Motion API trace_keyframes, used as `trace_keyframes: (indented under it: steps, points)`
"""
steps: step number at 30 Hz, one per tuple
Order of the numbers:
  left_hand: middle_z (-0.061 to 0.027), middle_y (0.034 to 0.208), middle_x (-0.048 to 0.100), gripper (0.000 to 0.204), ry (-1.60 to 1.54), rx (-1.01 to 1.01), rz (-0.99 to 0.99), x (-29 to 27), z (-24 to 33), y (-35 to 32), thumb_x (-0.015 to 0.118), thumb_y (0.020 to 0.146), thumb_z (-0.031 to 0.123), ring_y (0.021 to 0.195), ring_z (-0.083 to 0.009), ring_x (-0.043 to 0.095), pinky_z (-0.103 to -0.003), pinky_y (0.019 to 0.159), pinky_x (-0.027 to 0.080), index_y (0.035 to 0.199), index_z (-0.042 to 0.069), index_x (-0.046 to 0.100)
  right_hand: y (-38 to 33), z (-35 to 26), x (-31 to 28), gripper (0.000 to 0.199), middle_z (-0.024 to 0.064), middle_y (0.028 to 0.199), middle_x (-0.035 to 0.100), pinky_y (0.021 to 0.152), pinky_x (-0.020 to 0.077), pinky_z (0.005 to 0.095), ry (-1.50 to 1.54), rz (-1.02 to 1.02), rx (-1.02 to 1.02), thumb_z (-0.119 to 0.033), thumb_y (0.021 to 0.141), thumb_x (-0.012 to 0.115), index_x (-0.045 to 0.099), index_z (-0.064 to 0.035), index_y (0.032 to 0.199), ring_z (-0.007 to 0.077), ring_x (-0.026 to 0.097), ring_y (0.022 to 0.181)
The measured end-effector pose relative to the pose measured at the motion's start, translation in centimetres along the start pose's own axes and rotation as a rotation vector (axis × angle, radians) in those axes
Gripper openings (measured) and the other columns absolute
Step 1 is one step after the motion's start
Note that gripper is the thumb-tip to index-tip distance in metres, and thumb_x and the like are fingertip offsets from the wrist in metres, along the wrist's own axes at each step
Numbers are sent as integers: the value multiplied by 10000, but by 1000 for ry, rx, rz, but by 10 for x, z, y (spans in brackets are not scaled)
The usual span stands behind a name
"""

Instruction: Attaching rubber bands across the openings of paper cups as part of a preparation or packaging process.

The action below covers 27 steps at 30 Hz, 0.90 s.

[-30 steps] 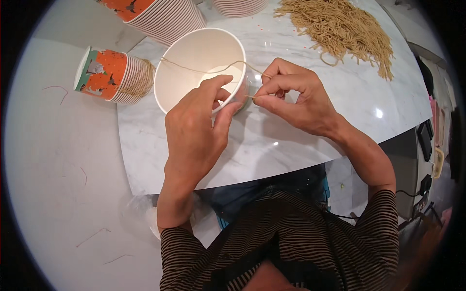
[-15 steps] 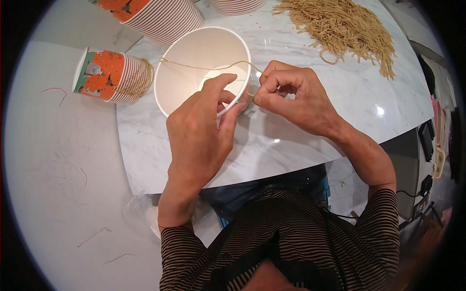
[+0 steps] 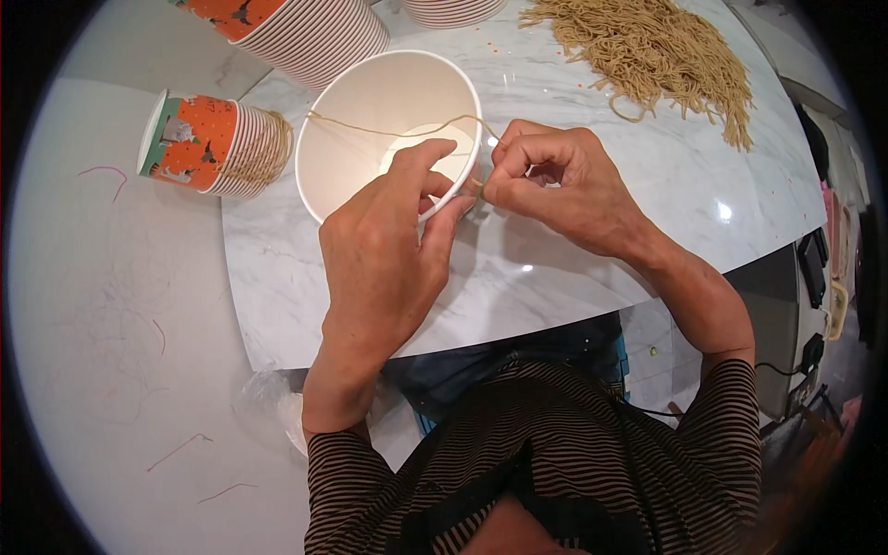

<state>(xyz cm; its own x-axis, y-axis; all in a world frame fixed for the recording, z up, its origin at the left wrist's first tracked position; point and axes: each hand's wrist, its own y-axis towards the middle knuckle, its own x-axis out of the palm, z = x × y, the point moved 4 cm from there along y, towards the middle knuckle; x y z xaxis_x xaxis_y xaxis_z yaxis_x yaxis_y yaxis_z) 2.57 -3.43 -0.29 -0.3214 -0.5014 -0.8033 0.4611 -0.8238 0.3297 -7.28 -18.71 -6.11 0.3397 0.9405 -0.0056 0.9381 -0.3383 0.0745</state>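
Note:
A large white paper bucket (image 3: 342, 120) is tilted on the tabletop, its mouth facing me. My left hand (image 3: 384, 240) grips the near right part of its rim, fingers inside and thumb outside. A tan string (image 3: 370, 130) crosses the bucket's mouth from the far left rim to the right side. At the bucket's right, my right hand (image 3: 550, 185) pinches the string between thumb and forefinger. Close to those fingertips, a short bit of string shows against the bucket's outer wall; the rest of that wall is hidden.
A stack of orange and green patterned buckets (image 3: 208, 143), wound with tan string, lies at the left. Another bucket stack (image 3: 314, 42) stands behind, and more white rims (image 3: 453, 11) show at the far edge. A heap of tan strings (image 3: 657, 55) lies far right on the marbled table (image 3: 592, 277).
My right hand has shifted very slightly, and the string by its fingers hangs a little differently. The bucket and my left hand have moved barely to the right.

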Motion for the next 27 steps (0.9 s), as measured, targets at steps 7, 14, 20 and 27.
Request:
trace_keyframes:
  steps: [7,14,20,27]
  points:
    - [-56,885,751,437,-16,6,1,0,-1,1,822,848,59,765,-254,735,-359,664,555,1248,93,648,0,-1,0,105,15,961,608,685,439,215,48,-29,4,-42,911,731,731,25,830,53,550,799]
    - [-51,882,748,432,3,8,-9,0,0,-1,821,849,61,761,-248,731,-354,663,552,1244,94,649,1,4,-1,103,18,964,608,672,439,217,31,-28,21,-34,912,728,733,31,833,53,550,780]
    - [-53,885,747,448,-11,24,-10,1,1,-1,823,843,53,760,-246,730,-351,664,553,1252,91,645,1,4,-1,105,23,963,610,666,433,216,45,-28,10,-37,918,726,735,35,842,56,544,771]
    - [-71,897,750,476,-50,10,-23,-1,0,-1,829,840,56,768,-252,734,-347,677,564,1275,74,635,3,4,2,165,24,889,687,710,456,273,50,11,-12,-153,877,724,756,-2,816,92,576,777]
